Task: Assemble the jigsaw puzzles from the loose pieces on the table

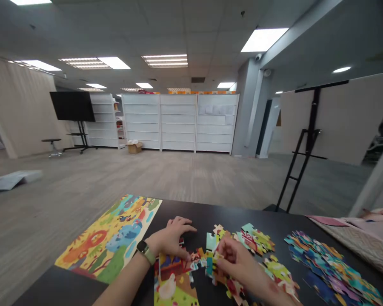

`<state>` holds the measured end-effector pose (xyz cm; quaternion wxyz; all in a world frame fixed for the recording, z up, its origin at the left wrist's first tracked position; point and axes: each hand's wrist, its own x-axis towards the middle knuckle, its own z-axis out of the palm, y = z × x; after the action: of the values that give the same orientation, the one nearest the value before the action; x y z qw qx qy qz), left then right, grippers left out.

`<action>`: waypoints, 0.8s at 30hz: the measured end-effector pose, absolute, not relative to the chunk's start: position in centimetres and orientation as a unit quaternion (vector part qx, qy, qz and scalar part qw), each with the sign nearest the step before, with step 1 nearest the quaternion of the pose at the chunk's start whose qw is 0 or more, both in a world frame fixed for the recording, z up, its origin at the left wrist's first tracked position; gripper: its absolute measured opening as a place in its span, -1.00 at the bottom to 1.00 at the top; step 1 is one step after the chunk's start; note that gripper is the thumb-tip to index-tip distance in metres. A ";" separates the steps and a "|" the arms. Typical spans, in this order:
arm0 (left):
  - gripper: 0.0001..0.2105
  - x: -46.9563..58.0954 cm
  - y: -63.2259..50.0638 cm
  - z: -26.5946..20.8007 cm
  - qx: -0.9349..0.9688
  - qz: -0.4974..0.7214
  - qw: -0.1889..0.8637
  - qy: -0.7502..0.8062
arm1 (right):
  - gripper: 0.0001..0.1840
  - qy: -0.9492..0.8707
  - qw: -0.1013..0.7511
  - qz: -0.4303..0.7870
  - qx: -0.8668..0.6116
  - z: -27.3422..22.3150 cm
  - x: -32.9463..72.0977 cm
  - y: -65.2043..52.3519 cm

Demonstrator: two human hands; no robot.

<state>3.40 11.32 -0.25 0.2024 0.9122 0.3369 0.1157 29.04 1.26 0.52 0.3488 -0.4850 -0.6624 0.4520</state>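
My left hand (172, 239), with a watch (146, 251) on its wrist, lies spread at the top of a partly joined jigsaw puzzle (167, 287) that shows a white hen. Its thumb touches the puzzle's upper edge, and the palm hides part of the picture. To the right, the fingers of my right hand (234, 259) are pinched on a puzzle piece (210, 264) with teal and yellow-green on it. Loose and joined pieces (257, 240) lie around and beneath this hand, which covers some of them.
A colourful animal picture sheet (111, 238) lies at the table's left. A heap of blue and teal puzzle pieces (335, 267) is on the right, beside a patterned cloth item (370, 242). Beyond the black table (178, 208) stand a black easel-like stand (298, 170) and white shelves (178, 123).
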 end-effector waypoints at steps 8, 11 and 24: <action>-0.33 4.0 10.6 -0.1 0.920 0.136 0.200 0.308 | -0.59 -0.617 0.318 0.477 -0.540 -2.0 26.3 0.7; -0.38 4.4 10.2 0.2 0.927 0.143 0.194 0.286 | -0.59 -0.560 0.312 0.542 -0.544 -2.6 26.0 0.6; -0.43 4.6 10.4 -0.7 0.922 0.136 0.223 0.285 | -0.80 -0.699 0.201 0.371 -0.578 -2.2 25.8 0.3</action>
<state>4.60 10.44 -0.70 0.2233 0.9222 0.2853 0.1356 25.81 0.26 -2.22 0.2012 -0.5778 -0.6988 0.3706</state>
